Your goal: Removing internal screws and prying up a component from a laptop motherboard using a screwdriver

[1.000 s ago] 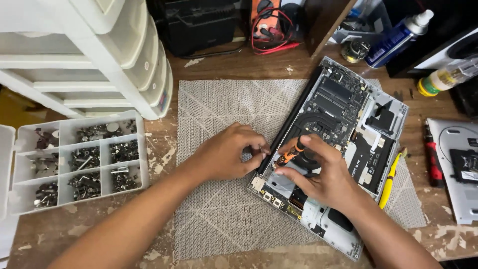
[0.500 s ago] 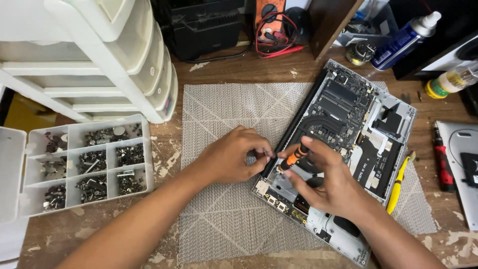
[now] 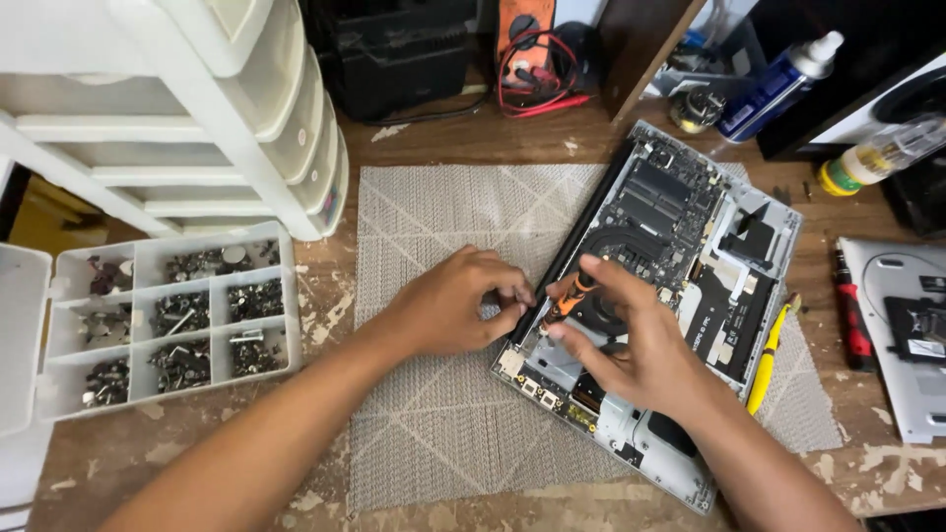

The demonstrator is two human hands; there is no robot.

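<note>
left hand [image 3: 458, 307] shifted closer to screwdriver [image 3: 569, 299]

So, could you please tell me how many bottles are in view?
2: a blue spray bottle and a clear green-capped bottle, both at the far right; others may be hidden.

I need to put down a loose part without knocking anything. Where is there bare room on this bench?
The grey mat is bare between the white drawer unit and the opened laptop, and again below the left hand. Crowded: the laptop under the right hand with its orange screwdriver, the screw organizer, and the back edge with bottles and cables.
</note>
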